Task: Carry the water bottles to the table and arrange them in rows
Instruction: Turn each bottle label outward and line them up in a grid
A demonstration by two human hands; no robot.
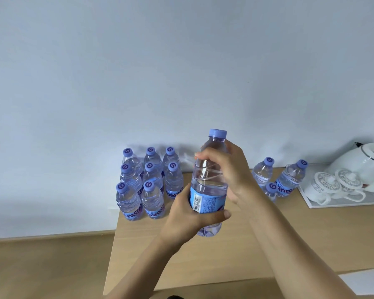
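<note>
I hold one clear water bottle (209, 180) with a blue cap and blue label upright above the wooden table (235, 255). My left hand (186, 214) grips its lower body around the label. My right hand (227, 169) grips its upper body below the cap. Several matching bottles (147, 180) stand in rows at the table's back left corner against the wall. Three more bottles (289, 180) stand at the back right, partly hidden behind my right forearm.
A white tray (315, 205) at the table's right end carries two lidded white cups (324, 186) and a white kettle (365, 162). A pale wall rises directly behind the table. Wooden floor (48, 266) lies to the left beyond the table's edge.
</note>
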